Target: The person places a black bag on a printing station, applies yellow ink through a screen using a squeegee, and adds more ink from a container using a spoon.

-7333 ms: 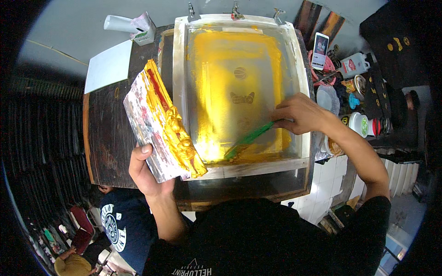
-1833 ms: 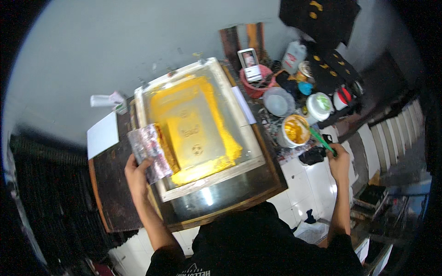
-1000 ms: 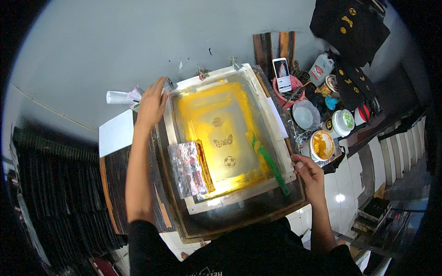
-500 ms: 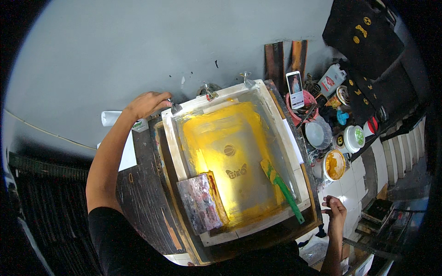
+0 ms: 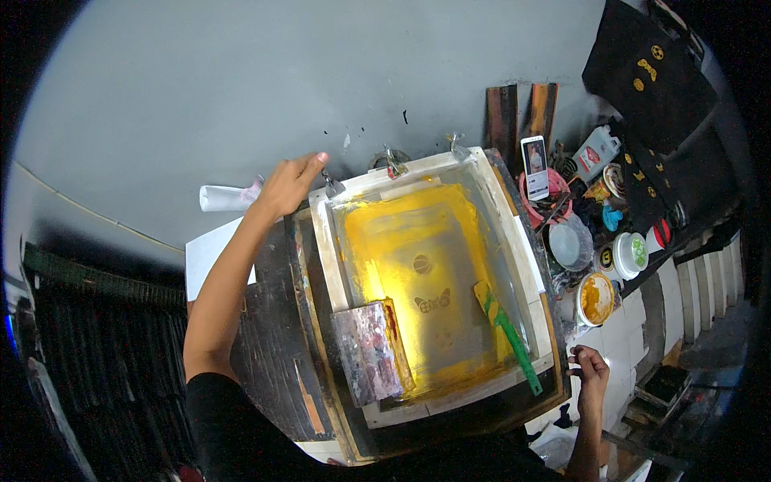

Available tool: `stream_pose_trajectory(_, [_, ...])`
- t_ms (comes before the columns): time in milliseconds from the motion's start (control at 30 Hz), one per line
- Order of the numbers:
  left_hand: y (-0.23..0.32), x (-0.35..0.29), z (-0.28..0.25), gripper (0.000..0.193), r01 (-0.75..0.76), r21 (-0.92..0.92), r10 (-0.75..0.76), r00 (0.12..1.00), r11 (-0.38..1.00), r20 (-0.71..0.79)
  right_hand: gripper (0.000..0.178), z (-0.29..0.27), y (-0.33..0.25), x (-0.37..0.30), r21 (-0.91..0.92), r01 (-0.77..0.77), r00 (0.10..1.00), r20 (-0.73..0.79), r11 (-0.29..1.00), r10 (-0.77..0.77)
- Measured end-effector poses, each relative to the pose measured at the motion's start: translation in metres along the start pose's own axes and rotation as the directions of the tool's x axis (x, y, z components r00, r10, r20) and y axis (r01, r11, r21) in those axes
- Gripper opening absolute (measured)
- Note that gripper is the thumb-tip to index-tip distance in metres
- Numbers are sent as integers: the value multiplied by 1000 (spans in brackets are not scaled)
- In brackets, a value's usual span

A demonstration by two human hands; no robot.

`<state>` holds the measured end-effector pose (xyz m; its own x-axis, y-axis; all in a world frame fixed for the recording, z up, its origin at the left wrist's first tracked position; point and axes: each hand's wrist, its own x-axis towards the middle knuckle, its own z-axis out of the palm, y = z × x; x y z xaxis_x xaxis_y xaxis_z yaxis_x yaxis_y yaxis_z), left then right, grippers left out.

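A white-rimmed screen printing frame smeared with yellow ink lies before me, a ball and a game controller showing on its mesh. My left hand is at its far left corner, fingers stretched out just beside a metal clip. Two more clips, the middle clip and the right clip, line the far edge. A stained squeegee with yellow ink along its blade rests on the near left. Opposite it lies a green spatula. Off the near right corner, my right hand hangs with loosely bent fingers, apparently holding nothing.
To the right stand an open tub of yellow ink, a white lidded tub, a clear bowl and a phone propped at a pink basket. Black printed cloth hangs behind. White paper lies left.
My left hand has come off the corner clip's handle and sits slightly apart from it. The whole view has shifted, while the squeegee and spatula stay in place on the frame.
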<state>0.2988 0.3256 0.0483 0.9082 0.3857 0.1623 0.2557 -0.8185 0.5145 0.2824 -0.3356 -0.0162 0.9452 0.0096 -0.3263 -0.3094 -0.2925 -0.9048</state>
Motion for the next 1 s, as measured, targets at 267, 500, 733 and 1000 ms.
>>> stream_pose_trajectory(267, [14,26,-16,87,-14,313,-24,993,950,116,28,-9,15,7,37,20,1000,16,999,-21])
stream_pose_trajectory(500, [6,16,-30,90,59,245,-87,991,968,104,28,-11,20,12,56,11,1000,11,998,-12])
stream_pose_trajectory(733, [1,14,-25,87,228,-42,-220,966,973,137,27,-4,15,18,83,37,997,58,996,-42])
stream_pose_trajectory(1000, [-2,10,-13,80,123,48,-128,987,991,102,27,-4,19,21,80,34,998,58,996,-38])
